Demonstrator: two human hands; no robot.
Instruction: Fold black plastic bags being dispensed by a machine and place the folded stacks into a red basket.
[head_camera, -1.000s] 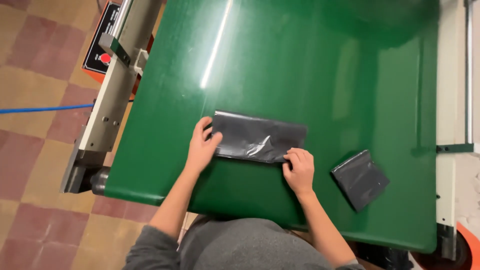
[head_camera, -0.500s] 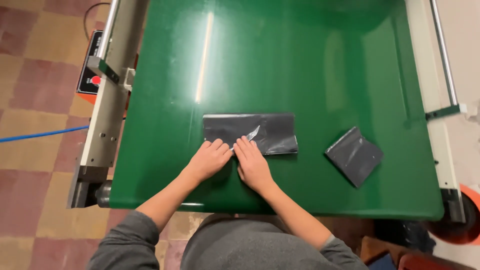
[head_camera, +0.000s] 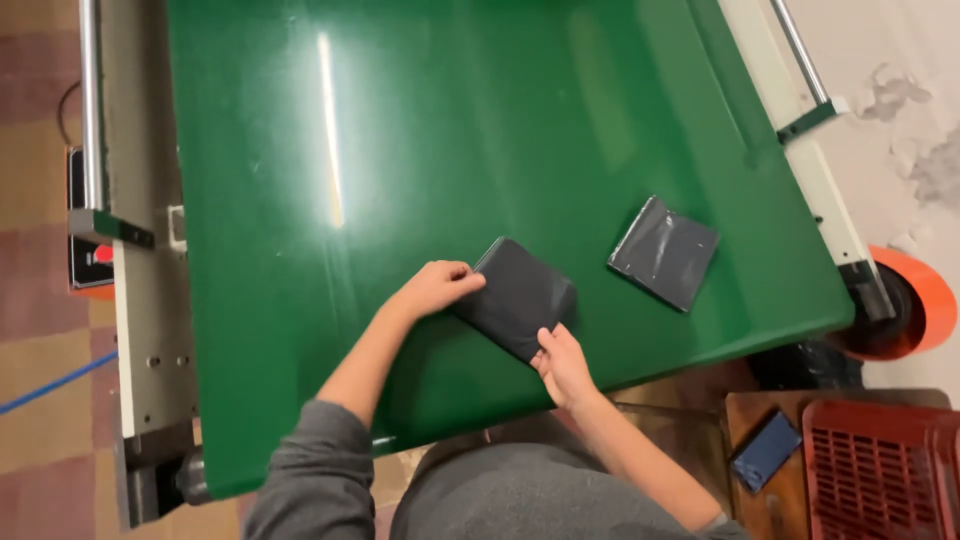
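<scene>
From the head camera, a folded dark plastic bag (head_camera: 520, 296) lies on the green tabletop (head_camera: 400, 150), near its front edge. The left hand (head_camera: 435, 288) pinches the bag's left corner with bent fingers. The right hand (head_camera: 562, 362) pinches the bag's bottom edge. A second folded dark bag (head_camera: 664, 251) lies just to the right, apart from the first. A red crate (head_camera: 880, 470) sits at the bottom right; what is in it cannot be seen. A dark phone (head_camera: 765, 450) lies beside it.
</scene>
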